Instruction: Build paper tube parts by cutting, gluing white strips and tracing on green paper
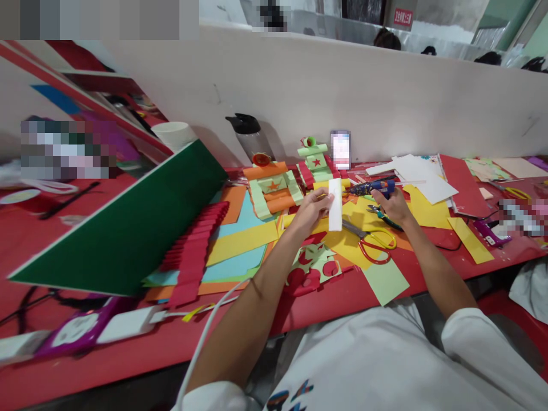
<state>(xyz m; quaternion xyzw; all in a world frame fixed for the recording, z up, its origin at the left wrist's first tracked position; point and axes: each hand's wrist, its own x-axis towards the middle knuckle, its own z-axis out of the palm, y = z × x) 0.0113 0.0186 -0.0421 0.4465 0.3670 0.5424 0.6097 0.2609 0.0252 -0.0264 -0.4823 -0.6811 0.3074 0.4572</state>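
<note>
In the head view my left hand grips a white strip, which stands upright with a yellow paper piece beside its upper part. Fingers wrapped round its handle, my right hand holds a blue hot glue gun, its nozzle pointing left toward the strip. Just under my right hand lie pliers with dark green handles. Scissors with yellow and red handles rest on yellow paper. Red and pale green paper scraps lie below my left hand.
A green board leans at the left. Paper figures, a grey bottle and a phone stand near the white partition. White sheets lie right; a purple power strip and cable sit front left.
</note>
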